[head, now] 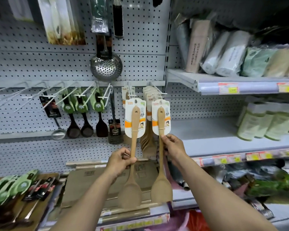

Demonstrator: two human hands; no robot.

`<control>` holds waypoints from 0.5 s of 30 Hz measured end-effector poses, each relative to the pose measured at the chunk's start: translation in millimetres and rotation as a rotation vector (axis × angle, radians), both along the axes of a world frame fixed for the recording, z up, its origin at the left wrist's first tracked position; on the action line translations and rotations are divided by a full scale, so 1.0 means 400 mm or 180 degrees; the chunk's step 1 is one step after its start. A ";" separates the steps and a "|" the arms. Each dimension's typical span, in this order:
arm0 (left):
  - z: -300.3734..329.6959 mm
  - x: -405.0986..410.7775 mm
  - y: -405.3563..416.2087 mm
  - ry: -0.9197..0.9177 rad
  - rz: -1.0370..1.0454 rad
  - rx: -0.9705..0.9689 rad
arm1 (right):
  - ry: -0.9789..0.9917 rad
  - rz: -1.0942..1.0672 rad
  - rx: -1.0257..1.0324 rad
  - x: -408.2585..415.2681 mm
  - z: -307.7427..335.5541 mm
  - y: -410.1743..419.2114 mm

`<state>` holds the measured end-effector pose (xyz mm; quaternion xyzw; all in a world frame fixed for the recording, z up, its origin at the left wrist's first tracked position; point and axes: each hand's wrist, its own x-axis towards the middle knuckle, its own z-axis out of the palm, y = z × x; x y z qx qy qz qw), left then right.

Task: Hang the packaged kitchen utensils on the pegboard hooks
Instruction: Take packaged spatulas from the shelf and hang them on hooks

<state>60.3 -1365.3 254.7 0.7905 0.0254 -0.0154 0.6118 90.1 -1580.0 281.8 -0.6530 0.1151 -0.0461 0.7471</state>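
- Two wooden spatulas are being held up before the pegboard (32,67), blades down, one per hand.
- The left hand (119,160) is wrapping its grip around the left spatula (134,130); the right hand (171,145) is pinching the right spatula (160,130) just under its card.
- Two hooks behind them are carrying more carded spatulas, one stack (149,95) right behind the right card.
- Three green-carded dark spoons (81,112) are hanging leftward, under a steel skimmer (106,66).
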 end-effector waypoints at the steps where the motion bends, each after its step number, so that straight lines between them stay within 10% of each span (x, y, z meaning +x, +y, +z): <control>1: 0.002 0.004 -0.003 -0.0003 -0.0007 -0.0011 | 0.0005 0.0018 0.0019 0.006 -0.004 -0.005; 15: -0.011 0.075 -0.042 0.0002 -0.0103 -0.0102 | -0.0187 0.0286 -0.0008 0.095 -0.055 -0.028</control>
